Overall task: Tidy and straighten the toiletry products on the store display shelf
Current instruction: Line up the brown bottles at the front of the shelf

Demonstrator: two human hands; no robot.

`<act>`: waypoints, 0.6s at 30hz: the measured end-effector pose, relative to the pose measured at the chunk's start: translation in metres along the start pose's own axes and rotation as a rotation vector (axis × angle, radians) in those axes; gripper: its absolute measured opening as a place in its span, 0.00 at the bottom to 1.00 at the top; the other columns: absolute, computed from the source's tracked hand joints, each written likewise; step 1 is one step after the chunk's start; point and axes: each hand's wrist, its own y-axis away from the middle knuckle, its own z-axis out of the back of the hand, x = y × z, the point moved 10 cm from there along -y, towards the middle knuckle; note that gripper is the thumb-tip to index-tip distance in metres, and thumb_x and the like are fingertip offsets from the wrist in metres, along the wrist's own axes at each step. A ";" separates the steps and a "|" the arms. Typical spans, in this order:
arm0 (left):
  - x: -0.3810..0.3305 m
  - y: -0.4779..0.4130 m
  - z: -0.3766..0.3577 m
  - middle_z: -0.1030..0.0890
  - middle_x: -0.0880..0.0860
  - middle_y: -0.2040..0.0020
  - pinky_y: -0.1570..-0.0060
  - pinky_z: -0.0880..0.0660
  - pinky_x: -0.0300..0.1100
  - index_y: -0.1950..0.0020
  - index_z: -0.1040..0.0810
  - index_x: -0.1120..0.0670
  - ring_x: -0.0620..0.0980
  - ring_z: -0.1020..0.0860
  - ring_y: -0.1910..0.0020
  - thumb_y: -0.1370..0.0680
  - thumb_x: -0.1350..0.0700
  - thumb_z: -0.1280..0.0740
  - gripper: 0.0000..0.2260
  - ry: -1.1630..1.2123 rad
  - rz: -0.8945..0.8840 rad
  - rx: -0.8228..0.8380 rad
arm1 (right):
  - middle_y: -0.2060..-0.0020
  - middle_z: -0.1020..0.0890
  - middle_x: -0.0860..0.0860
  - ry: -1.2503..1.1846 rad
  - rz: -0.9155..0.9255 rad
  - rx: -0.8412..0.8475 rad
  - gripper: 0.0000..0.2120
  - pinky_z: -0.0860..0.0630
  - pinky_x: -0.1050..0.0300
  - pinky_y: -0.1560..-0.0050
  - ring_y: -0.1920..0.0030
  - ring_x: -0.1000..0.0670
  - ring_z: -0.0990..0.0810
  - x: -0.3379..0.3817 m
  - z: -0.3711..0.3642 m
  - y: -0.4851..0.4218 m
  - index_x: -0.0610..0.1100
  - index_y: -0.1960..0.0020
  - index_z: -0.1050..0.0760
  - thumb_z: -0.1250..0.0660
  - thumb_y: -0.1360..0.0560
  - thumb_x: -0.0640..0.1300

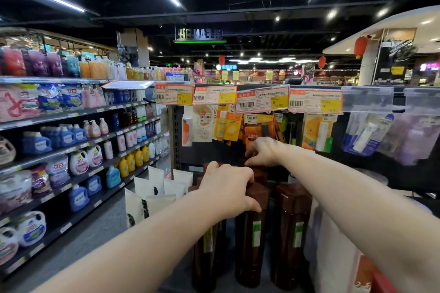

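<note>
- Reaching in below the price tags (262, 100), both bare arms stretch toward a cluster of brown bottles (252, 233) that stands upright straight under those tags.
- The left hand (228, 185) is further below the tags than the right. Its fingers curl over the tops of the front bottles, and its thumb lies on the shoulder of the middle one, so it is grasping there.
- The right hand (264, 151) sits just under the tags. Its fingers bend downward, and their tips clasp the top of a bottle in the back row.
- 3 front bottles show their bodies under the tags, each with a green and white label. The one below the right end of the tags stands free of both hands.
- Whether the bottles stand in straight rows is hard to tell, since the hands cover most of the tops.
- Hanging packs (228, 123), mostly orange and yellow, dangle directly beneath the tags and behind the right hand.
- White pouches (154, 188) stand below the left end of the tags, just beside the bottles.
- White packs (333, 245) sit below the right end of the tags, partly hidden by the right forearm.
- Clear sleeves (381, 131) holding blue and purple items hang to the right of the tags at the same height.
- A long shelf (59, 116) of detergent jugs and refill bags runs well to the left of the tags.
- 4 tags show in the row, each orange and yellow with a barcode, and several hang tilted.
</note>
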 end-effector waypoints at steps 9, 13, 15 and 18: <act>0.001 -0.002 -0.001 0.21 0.47 0.48 0.45 0.38 0.47 0.40 0.28 0.47 0.50 0.25 0.47 0.32 0.35 0.33 0.26 0.003 -0.028 -0.039 | 0.35 0.27 0.47 0.145 0.062 0.092 0.20 0.28 0.53 0.38 0.37 0.46 0.27 0.007 0.003 0.022 0.47 0.31 0.32 0.42 0.21 0.50; 0.004 -0.003 -0.001 0.21 0.46 0.46 0.46 0.38 0.48 0.39 0.28 0.46 0.51 0.25 0.45 0.34 0.32 0.34 0.28 -0.007 -0.039 -0.022 | 0.38 0.24 0.50 0.005 0.138 0.124 0.19 0.24 0.53 0.42 0.43 0.50 0.22 0.016 0.007 0.038 0.50 0.33 0.30 0.38 0.23 0.43; 0.005 -0.004 -0.003 0.22 0.46 0.44 0.45 0.38 0.48 0.38 0.29 0.45 0.50 0.26 0.44 0.33 0.33 0.34 0.28 0.000 -0.042 -0.006 | 0.39 0.24 0.52 -0.043 0.161 0.214 0.22 0.23 0.54 0.44 0.44 0.52 0.24 0.020 0.000 0.048 0.53 0.34 0.29 0.37 0.26 0.39; 0.006 -0.003 -0.004 0.22 0.46 0.43 0.44 0.38 0.48 0.38 0.29 0.45 0.50 0.26 0.44 0.32 0.35 0.34 0.26 0.010 -0.055 -0.005 | 0.40 0.25 0.53 -0.029 0.181 0.267 0.27 0.25 0.56 0.46 0.43 0.51 0.26 0.025 -0.007 0.056 0.55 0.33 0.32 0.37 0.29 0.37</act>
